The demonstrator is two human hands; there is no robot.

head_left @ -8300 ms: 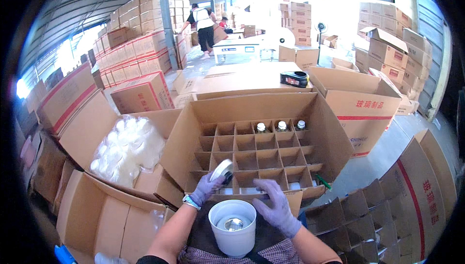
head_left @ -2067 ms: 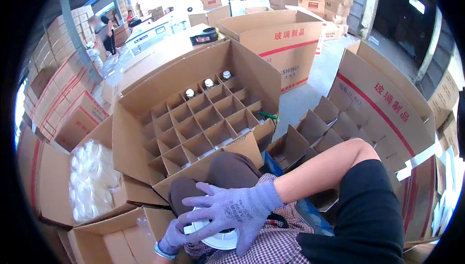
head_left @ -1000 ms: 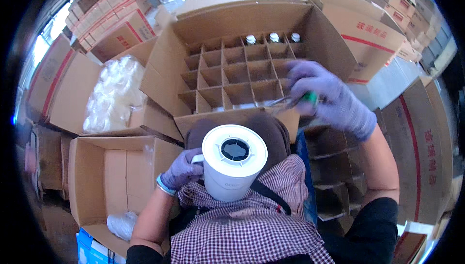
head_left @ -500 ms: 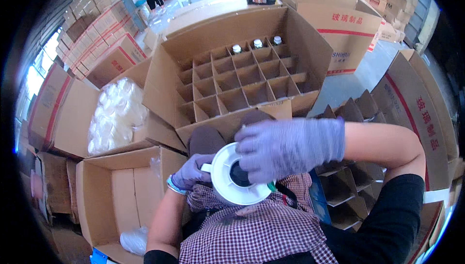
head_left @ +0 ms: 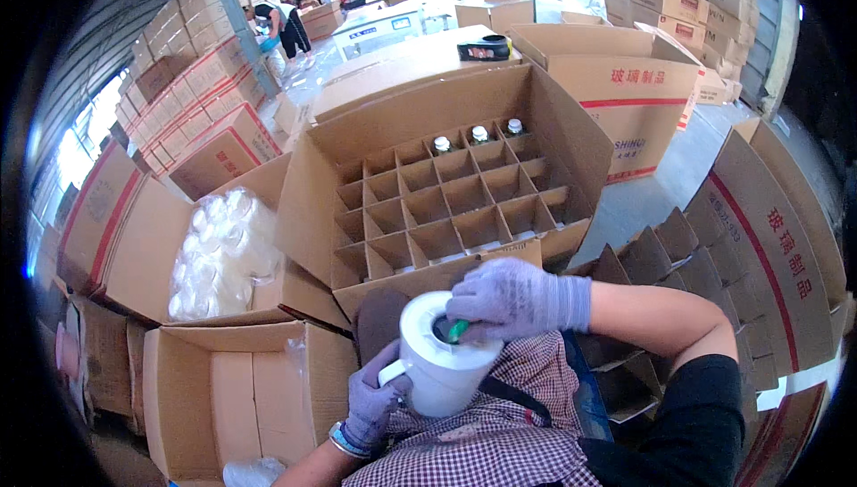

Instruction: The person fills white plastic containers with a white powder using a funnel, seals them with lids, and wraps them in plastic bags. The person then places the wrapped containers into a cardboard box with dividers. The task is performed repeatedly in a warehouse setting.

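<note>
A white jug (head_left: 444,371) with a round open mouth is in front of my checked apron, tilted to the left. My left hand (head_left: 370,402), in a grey-purple glove, is closed around the jug's handle (head_left: 394,372). My gloved right hand (head_left: 513,299) is over the rim, its fingers pinched on a small green piece (head_left: 458,331) at the dark mouth. What the piece is, I cannot make out. Beyond the jug stands an open carton (head_left: 428,279) with cardboard dividers (head_left: 478,206). Three white-capped bottles (head_left: 480,134) stand in its back cells.
To the left, a carton holds plastic-wrapped white items (head_left: 223,255). Nearer is an open carton (head_left: 161,407) with clear plastic (head_left: 253,472) in it. On the right is a carton with dividers (head_left: 665,246). A black tape roll (head_left: 485,48) lies behind. A person (head_left: 287,30) bends far off.
My right hand has moved down and slightly right at the jug's mouth, and the green piece now shows at its fingertips. The jug has tilted to show more of its side. The view has shifted upward.
</note>
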